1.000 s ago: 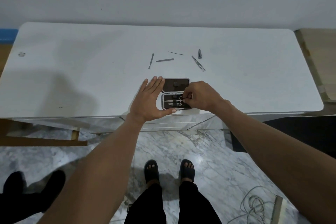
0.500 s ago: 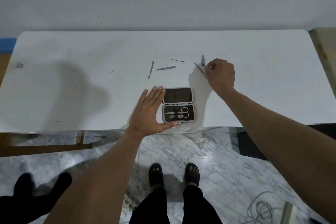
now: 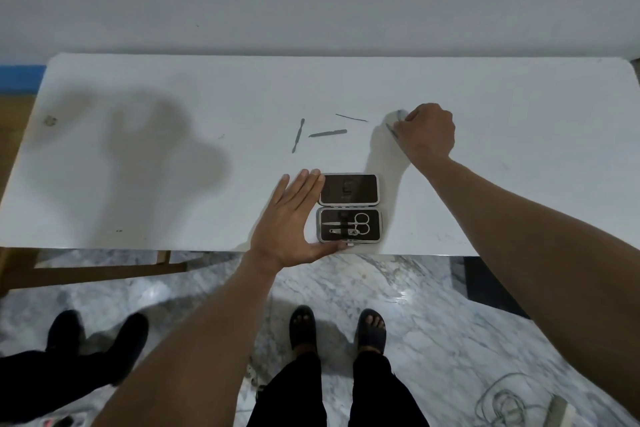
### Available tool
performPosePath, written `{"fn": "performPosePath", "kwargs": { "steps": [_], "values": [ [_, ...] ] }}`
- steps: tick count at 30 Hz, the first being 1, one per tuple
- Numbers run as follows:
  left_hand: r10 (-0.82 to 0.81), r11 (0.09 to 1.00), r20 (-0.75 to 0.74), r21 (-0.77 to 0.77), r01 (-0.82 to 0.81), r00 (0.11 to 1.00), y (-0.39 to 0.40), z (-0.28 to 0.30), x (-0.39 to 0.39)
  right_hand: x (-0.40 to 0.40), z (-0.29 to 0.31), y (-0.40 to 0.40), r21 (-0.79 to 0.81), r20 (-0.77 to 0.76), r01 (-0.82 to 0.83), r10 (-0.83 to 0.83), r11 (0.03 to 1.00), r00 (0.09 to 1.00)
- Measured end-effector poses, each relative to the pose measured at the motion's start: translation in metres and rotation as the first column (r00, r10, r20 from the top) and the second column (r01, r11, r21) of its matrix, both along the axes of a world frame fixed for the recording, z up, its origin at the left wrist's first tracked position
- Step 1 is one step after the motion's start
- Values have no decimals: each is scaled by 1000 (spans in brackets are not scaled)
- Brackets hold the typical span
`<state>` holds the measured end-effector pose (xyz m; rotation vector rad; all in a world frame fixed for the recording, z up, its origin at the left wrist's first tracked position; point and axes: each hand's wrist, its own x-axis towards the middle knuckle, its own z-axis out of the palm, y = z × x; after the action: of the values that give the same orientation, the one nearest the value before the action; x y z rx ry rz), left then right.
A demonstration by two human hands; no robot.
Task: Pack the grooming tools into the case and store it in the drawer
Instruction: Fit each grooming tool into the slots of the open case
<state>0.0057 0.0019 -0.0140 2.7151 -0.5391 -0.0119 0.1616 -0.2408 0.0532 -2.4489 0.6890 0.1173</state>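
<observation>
An open black grooming case (image 3: 349, 207) lies at the white table's (image 3: 173, 107) front edge, with scissors (image 3: 349, 222) and a small tool strapped in its near half. My left hand (image 3: 292, 224) rests flat against the case's left side, thumb along its front edge. My right hand (image 3: 426, 133) is curled over the tweezers (image 3: 392, 130) and a small clipper (image 3: 401, 114) further back on the right; its fingertips close around the blurred clipper. Three loose tools lie behind the case: a cuticle pusher (image 3: 298, 135), a nail file (image 3: 327, 133) and a thin pick (image 3: 351, 117).
The wall rises just behind the table. Below the front edge are marble floor, my sandalled feet (image 3: 337, 329), another person's dark shoes (image 3: 93, 333) at lower left and a coiled cable (image 3: 502, 406) at lower right. A wooden frame (image 3: 86, 270) shows under the table's left side.
My right hand left the case, where it had seated the scissors, and reached back right to the tweezers and clipper, closing over them. My left hand stayed by the case.
</observation>
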Motion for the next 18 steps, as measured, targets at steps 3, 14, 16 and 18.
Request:
{"fn": "performPosePath", "kwargs": {
  "steps": [3,14,16,18],
  "values": [
    [-3,1000,9,-2,3,1000,0,-1,0,-2,1,0,-9,-3,-4,4,1000,1000],
    [-5,1000,25,-19,6,1000,0,-1,-1,-38,15,-8,60,189,-200,185,978,964],
    [-6,1000,24,-21,6,1000,0,0,-1,-51,17,-6,70,209,-267,248,961,946],
    [-8,1000,23,-16,8,1000,0,1,-1,-64,18,-4,55,211,-333,316,941,925]
  ]
}}
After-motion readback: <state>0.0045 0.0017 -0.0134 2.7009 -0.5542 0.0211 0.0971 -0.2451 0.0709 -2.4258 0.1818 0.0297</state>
